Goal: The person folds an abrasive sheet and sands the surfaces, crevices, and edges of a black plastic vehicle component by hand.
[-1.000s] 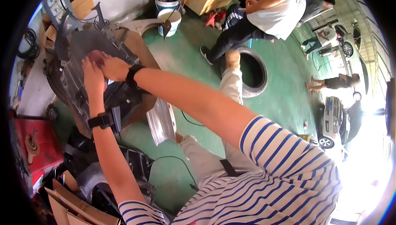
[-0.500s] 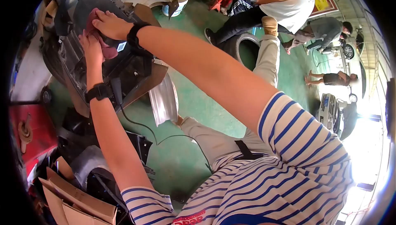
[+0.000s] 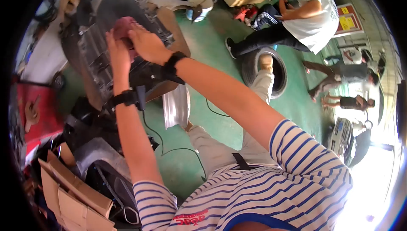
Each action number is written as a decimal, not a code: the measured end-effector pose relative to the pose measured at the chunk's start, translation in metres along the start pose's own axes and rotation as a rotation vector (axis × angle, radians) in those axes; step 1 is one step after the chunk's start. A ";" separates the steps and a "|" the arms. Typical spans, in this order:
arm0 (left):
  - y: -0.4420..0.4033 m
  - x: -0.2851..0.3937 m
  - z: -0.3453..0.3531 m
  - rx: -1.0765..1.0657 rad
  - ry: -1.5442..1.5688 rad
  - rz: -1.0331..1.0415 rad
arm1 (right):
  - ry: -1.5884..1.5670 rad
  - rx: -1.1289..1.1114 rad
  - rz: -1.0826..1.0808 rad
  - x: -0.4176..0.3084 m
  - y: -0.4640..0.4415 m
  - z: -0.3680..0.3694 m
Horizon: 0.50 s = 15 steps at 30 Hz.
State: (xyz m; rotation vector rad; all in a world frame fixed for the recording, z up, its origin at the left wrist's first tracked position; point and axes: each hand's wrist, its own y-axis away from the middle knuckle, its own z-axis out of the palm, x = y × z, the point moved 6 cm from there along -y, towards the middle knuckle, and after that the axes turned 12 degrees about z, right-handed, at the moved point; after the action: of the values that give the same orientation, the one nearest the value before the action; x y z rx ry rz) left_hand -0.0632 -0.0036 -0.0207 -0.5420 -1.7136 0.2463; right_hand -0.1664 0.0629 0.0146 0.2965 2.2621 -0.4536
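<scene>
A dark red cloth (image 3: 124, 26) lies on a large black moulded plastic part (image 3: 101, 36) at the upper left. My left hand (image 3: 120, 55) rests flat against the cloth's near left side, fingers stretched out. Beside it, my right hand (image 3: 148, 44) lies over the cloth's right side with its fingers extended, pressing rather than gripping. The hands nearly meet, and both wrists wear black bands. Part of the cloth is hidden under them. Brown cardboard (image 3: 171, 23) shows beneath the black part.
A silver wheel rim (image 3: 176, 106) stands near my legs, with a black cable (image 3: 163, 146) on the floor. A tyre (image 3: 280, 74) lies around my foot. One person (image 3: 311, 15) is seated beyond it. White bucket (image 3: 201, 6) at top; cardboard (image 3: 74, 201) and black parts lower left.
The view has shifted, so the black part sits further right in the picture. Both hands remain on the cloth and have moved over the part's surface with it.
</scene>
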 end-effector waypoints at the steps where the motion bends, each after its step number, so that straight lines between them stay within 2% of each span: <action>1: 0.002 -0.007 0.004 0.005 -0.016 0.057 | 0.010 -0.029 0.063 0.004 0.001 0.000; 2: 0.007 -0.011 0.002 0.003 -0.038 0.109 | 0.016 -0.034 0.001 -0.011 0.006 -0.010; 3: 0.013 0.018 0.000 -0.081 0.097 -0.182 | 0.013 -0.023 -0.006 -0.008 0.004 -0.009; 5: 0.023 0.040 -0.004 -0.097 0.073 -0.321 | 0.004 -0.012 -0.027 -0.007 0.006 -0.009; 8: 0.038 0.028 -0.010 -0.009 -0.244 0.040 | -0.129 -0.024 0.015 0.003 0.006 -0.006; 10: 0.046 0.032 -0.009 0.030 -0.240 0.046 | -0.122 -0.147 0.064 0.012 -0.001 0.000; 12: 0.042 0.034 -0.012 0.066 -0.268 0.019 | -0.075 -0.238 0.008 0.014 -0.019 0.000; 15: 0.014 0.021 -0.013 -0.045 -0.286 -0.097 | -0.049 -0.355 -0.078 0.016 -0.056 0.012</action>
State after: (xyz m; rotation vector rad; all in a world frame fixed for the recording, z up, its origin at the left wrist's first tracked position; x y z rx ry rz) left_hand -0.0502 0.0172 -0.0062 -0.4716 -2.0219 0.2235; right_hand -0.1888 0.0080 0.0075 0.0146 2.2607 -0.0914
